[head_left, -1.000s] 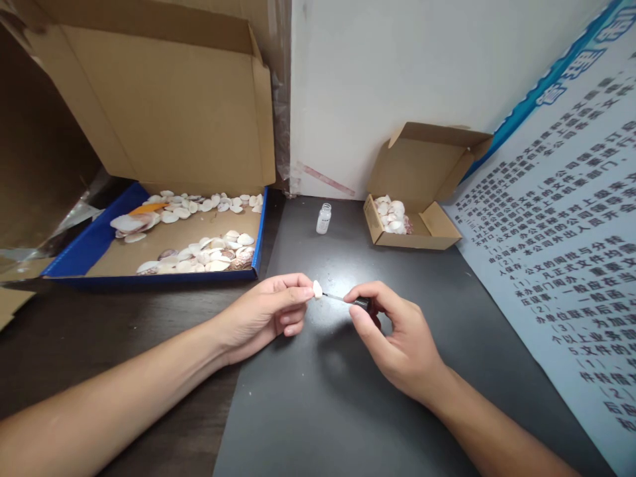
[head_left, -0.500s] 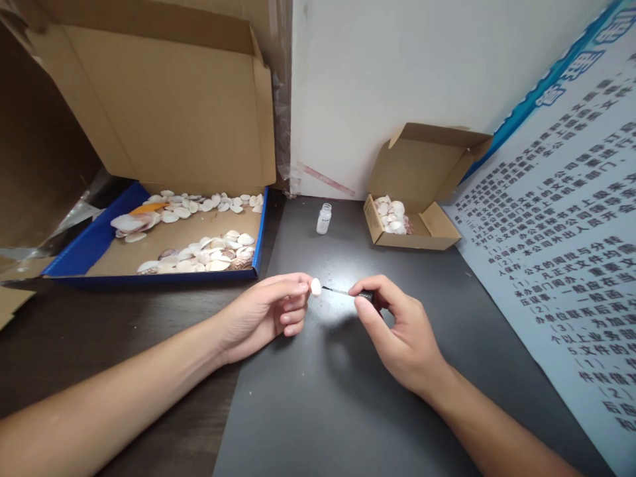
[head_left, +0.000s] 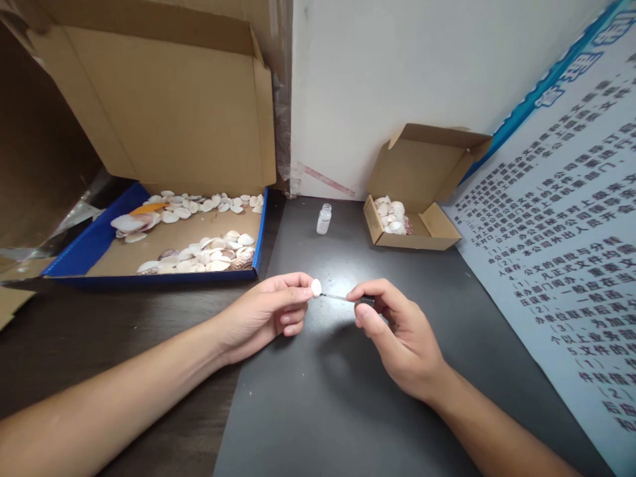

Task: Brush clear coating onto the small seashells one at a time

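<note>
Thumb and forefinger of the left hand [head_left: 275, 305] pinch a small white shell [head_left: 317, 287] by its edge, while the fingers of the right hand [head_left: 397, 338] close around the black cap of a thin brush [head_left: 365, 301]. The brush's tip points toward the left fingertips and meets the edge of the shell, or nearly so; which of the two is too small to tell. Beyond the fingers, a small clear bottle [head_left: 324, 220] with pale contents stands upright and uncapped on a dark gray mat [head_left: 298, 411]. Farther off, past the right fingers, an open cardboard box [head_left: 442, 228] holds a heap of white shells [head_left: 392, 215] at its left end. Past the left fingers, on their left side, a larger blue-sided box [head_left: 186, 277] stands with its lid raised, white and brownish shells [head_left: 203, 257] clustered along its near and far sides. Right of the right fingers, a sheet printed with Chinese characters [head_left: 571, 218] slants away.
</note>
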`<action>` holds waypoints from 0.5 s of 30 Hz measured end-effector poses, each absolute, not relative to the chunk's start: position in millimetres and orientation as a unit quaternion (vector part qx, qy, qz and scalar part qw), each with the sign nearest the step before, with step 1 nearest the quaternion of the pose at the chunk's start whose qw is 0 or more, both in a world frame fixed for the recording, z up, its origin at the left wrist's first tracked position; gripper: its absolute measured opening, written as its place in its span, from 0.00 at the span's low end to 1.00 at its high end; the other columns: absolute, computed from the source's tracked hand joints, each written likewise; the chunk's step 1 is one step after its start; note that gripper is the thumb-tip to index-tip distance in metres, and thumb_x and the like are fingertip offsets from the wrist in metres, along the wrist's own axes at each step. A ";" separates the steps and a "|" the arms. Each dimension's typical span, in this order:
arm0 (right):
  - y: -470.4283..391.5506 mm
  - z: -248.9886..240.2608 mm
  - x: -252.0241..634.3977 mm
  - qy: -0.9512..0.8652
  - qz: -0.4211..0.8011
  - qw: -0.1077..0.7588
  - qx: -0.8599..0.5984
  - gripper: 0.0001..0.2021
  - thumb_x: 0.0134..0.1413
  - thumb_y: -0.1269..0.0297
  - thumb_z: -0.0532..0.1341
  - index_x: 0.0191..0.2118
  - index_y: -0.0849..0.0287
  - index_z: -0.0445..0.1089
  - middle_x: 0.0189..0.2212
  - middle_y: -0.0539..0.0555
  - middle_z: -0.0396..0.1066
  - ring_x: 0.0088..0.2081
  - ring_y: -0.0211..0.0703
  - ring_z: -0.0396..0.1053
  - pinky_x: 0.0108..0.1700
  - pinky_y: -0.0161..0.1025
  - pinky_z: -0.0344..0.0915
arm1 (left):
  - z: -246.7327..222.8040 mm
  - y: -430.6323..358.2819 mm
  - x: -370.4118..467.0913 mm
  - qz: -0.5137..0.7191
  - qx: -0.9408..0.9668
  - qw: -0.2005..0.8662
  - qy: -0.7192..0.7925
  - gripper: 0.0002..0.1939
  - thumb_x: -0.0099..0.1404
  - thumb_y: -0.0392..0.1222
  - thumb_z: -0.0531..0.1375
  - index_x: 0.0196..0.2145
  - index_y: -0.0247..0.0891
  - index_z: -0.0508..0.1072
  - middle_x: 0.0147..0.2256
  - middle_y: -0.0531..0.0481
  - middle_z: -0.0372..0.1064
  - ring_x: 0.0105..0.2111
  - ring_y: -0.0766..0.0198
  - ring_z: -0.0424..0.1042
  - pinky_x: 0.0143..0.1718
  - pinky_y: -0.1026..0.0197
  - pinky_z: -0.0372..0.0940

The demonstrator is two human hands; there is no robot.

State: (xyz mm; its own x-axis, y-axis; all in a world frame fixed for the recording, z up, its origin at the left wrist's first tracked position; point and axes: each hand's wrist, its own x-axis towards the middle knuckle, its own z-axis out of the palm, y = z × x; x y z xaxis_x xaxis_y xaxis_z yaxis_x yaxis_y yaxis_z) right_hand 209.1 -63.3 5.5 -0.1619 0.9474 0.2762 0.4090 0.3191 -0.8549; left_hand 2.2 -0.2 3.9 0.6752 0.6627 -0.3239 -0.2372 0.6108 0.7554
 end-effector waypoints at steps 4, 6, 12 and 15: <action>-65.5 1.2 210.4 -0.676 0.336 0.435 -0.490 0.05 0.67 0.64 0.54 0.44 0.52 0.66 0.26 0.45 0.63 0.26 0.35 0.61 0.29 0.32 0.60 | 3.3 -0.6 1.3 0.265 0.352 0.844 0.307 0.06 0.65 0.37 0.62 0.32 0.35 0.69 0.21 0.59 0.51 0.20 0.74 0.46 0.21 0.70 0.49; -64.9 0.5 209.7 -0.670 0.336 0.446 -0.488 0.06 0.67 0.64 0.53 0.45 0.51 0.66 0.27 0.45 0.63 0.27 0.35 0.61 0.30 0.33 0.61 | 2.8 -0.7 1.1 0.268 0.349 0.844 0.307 0.06 0.66 0.37 0.62 0.32 0.36 0.68 0.21 0.60 0.51 0.20 0.73 0.46 0.22 0.70 0.49; -60.4 4.4 206.2 -0.668 0.283 0.422 -0.543 0.04 0.65 0.65 0.55 0.42 0.54 0.67 0.24 0.45 0.62 0.24 0.35 0.60 0.27 0.32 0.59 | 4.0 -0.7 2.0 0.268 0.352 0.842 0.310 0.05 0.65 0.37 0.62 0.33 0.36 0.69 0.21 0.59 0.51 0.20 0.73 0.46 0.22 0.70 0.49; -61.7 5.0 206.5 -0.670 0.292 0.430 -0.530 0.05 0.65 0.65 0.55 0.42 0.54 0.67 0.24 0.45 0.62 0.25 0.35 0.61 0.27 0.32 0.59 | 4.8 -0.4 2.1 0.268 0.349 0.843 0.308 0.04 0.65 0.37 0.62 0.33 0.36 0.69 0.21 0.59 0.50 0.20 0.73 0.46 0.21 0.70 0.48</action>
